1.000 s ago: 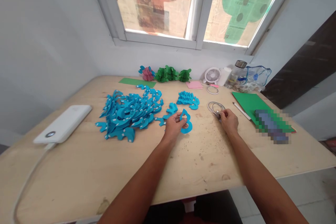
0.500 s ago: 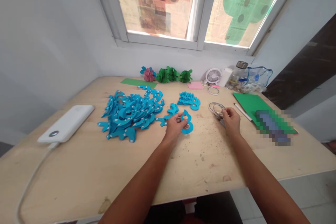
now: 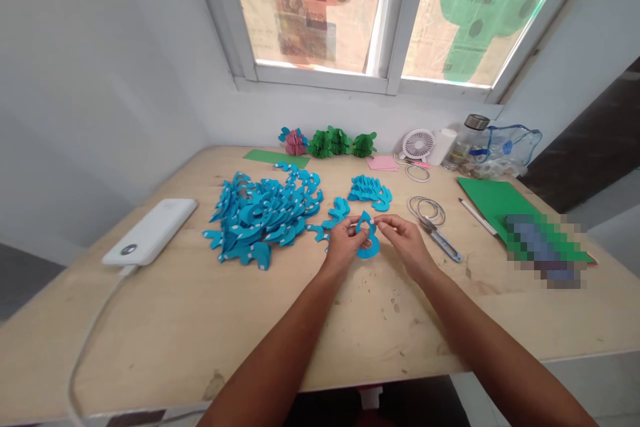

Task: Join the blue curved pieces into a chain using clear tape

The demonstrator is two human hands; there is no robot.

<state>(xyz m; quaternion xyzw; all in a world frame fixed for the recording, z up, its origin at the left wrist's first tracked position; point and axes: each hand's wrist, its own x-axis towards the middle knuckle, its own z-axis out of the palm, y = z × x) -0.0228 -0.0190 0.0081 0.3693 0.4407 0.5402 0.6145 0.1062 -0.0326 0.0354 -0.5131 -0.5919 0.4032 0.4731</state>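
Between thumb and fingers my left hand (image 3: 345, 240) pinches a blue paper cutout (image 3: 369, 252) with a curved, open-centred outline, held just above the table. My right hand (image 3: 404, 243) meets it from the other side, its thumb and forefinger closed at the upper edge where a small white patch shows. Beside my left hand lie a few loose blue cutouts (image 3: 337, 210), and further left a big heap of blue paper pieces (image 3: 265, 210) dotted with white squares. Behind the hands is a smaller row of blue pieces (image 3: 369, 191). A grey-handled cutting tool (image 3: 443, 241) lies right of my right hand.
A white power bank (image 3: 153, 230) with a cable is at the left. Coiled cord (image 3: 425, 210), a white pen (image 3: 477, 216) and green sheets (image 3: 500, 203) lie at the right. Along the wall stand green paper figures (image 3: 337, 141), a small fan (image 3: 419, 145) and a bottle (image 3: 463, 141).
My right hand has moved left from the coiled cord and cutting tool to the blue cutout in my left hand. The cutting tool now lies uncovered. The view has turned slightly left.
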